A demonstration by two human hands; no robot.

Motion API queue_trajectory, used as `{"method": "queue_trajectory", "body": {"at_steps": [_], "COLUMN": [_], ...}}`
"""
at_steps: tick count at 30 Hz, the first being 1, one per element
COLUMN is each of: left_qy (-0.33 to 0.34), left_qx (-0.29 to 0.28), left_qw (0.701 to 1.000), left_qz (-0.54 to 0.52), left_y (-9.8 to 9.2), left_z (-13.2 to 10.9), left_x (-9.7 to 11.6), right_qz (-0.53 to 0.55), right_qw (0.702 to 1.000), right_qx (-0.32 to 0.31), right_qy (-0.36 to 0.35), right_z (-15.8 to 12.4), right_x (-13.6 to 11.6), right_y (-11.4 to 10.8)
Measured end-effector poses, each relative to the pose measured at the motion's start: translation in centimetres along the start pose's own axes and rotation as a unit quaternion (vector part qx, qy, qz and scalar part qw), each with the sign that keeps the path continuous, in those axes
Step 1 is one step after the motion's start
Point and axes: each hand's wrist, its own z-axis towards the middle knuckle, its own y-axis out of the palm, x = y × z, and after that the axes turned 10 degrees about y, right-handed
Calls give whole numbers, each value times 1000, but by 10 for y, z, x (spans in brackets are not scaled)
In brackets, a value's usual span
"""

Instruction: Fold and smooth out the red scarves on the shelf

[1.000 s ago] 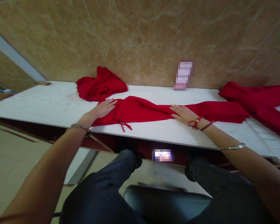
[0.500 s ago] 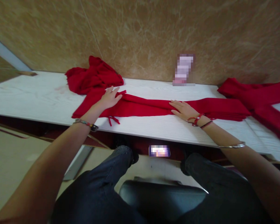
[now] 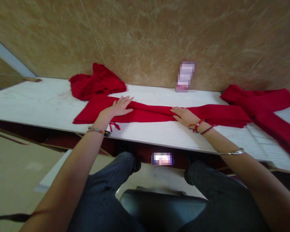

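A long red scarf (image 3: 149,116) lies lengthwise across the white table, folded along its length, with a few fringe strands hanging at its near edge. My left hand (image 3: 119,107) rests flat on its left part, fingers stretched toward the right. Farther right, my right hand (image 3: 183,115) lies on the same scarf, palm down and fingers extended. Behind my left hand sits a crumpled red cloth (image 3: 96,83), touching or overlapping the scarf's left end. At the far right another red scarf (image 3: 261,100) is bent over itself, its fringed end toward the near edge.
The white table (image 3: 140,133) runs along a brown marbled wall (image 3: 145,38). A blurred-out card-like item (image 3: 185,76) leans against the wall. Below the table edge is a lit, blurred-out phone-like screen (image 3: 162,159). My knees and a dark stool (image 3: 161,206) are underneath.
My left hand has slid right along the scarf, covering part of the fold. My right hand stays on nearly the same spot. The whole view has shifted slightly.
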Motion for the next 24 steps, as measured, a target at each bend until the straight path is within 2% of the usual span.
{"method": "queue_trajectory", "body": {"at_steps": [4, 7, 12, 18, 21, 24], "left_qy": [145, 196, 191, 215, 221, 187], "left_qx": [-15, 1, -1, 26, -49, -103], "left_qw": [989, 980, 977, 969, 969, 972], "left_qz": [14, 45, 99, 121, 102, 97], "left_y": [-11, -18, -33, -44, -37, -24], "left_z": [10, 16, 11, -6, -14, -20], "left_x": [20, 32, 40, 45, 54, 67], "right_qz": [24, 36, 44, 79, 77, 62], "right_qw": [999, 998, 997, 991, 991, 990], "right_qx": [25, 36, 30, 94, 51, -5], "right_qy": [-21, -44, -61, -45, -99, -130], "right_z": [2, 2, 1, -6, -10, -13], "right_x": [4, 5, 3, 0, 5, 10], "right_y": [1, 2, -2, -15, -13, -6]}}
